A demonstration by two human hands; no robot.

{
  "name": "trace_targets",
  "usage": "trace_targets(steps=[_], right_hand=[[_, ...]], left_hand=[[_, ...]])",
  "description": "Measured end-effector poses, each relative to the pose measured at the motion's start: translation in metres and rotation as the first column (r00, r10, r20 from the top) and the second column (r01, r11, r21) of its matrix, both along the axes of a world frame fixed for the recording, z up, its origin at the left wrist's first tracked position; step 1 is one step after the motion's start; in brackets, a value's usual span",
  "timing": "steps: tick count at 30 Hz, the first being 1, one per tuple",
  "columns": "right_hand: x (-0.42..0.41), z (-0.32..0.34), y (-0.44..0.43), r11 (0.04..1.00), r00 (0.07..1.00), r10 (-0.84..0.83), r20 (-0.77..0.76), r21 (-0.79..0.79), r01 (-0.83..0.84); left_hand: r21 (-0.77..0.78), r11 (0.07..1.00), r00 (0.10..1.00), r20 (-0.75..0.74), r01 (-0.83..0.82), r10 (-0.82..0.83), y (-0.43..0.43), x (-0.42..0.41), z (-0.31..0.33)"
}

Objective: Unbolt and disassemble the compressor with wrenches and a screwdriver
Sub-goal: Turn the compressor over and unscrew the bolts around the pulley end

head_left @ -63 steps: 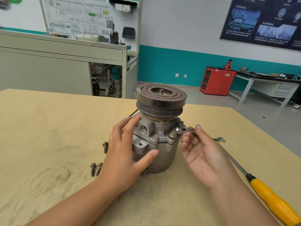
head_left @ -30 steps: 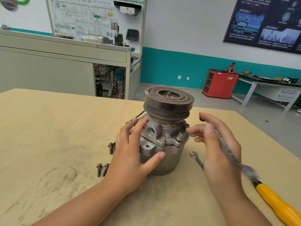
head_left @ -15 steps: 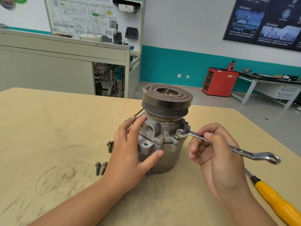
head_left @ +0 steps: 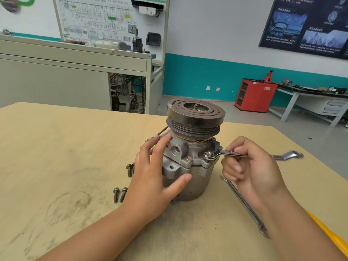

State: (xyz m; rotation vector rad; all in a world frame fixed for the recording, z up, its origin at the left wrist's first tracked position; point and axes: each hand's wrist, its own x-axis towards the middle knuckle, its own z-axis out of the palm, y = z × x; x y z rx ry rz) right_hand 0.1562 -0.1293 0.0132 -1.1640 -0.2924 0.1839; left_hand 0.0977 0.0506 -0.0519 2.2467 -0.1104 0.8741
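Your right hand (head_left: 252, 172) pinches the wrench (head_left: 226, 153), newly seated on a bolt (head_left: 207, 155) of the compressor (head_left: 195, 183); spread left hand (head_left: 150, 178) braces it; loosening comes next.

The right forearm (head_left: 293, 230) hides most of the screwdriver (head_left: 333, 238); the held wrench (head_left: 286, 155) has a blurred tip.

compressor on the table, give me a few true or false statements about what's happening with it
1. The left hand rests on the compressor. True.
2. The right hand holds a wrench with its ring end on a compressor bolt. True.
3. The right hand holds the screwdriver. False: it lies on the table beside the right forearm.
4. No bolts have come out. False: loose bolts lie left of the compressor.
5. A second wrench lies on the table. True.
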Motion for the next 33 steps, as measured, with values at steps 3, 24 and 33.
trace_targets(steps=[3, 24, 33], right_hand=[[0.017, 0.011, -0.001, 0.983, 0.968, 0.181, -0.172, 0.01, -0.182], [-0.04, -0.005, 0.005, 0.92, 0.81, -0.389, 0.44, 0.149, 0.361], [-0.05, -0.029, 0.012, 0.865, 0.662, -0.429, 0.614, 0.068, 0.497]], left_hand=[[-0.004, 1.0, 1.0, -0.001, 0.001, -0.001, 0.0, 0.0, -0.001], [-0.012, 1.0, 1.0, 0.011, 0.007, -0.007, -0.001, 0.0, 0.0], [-0.005, 1.0, 1.0, 0.011, -0.002, 0.002, 0.0, 0.0, 0.0]])
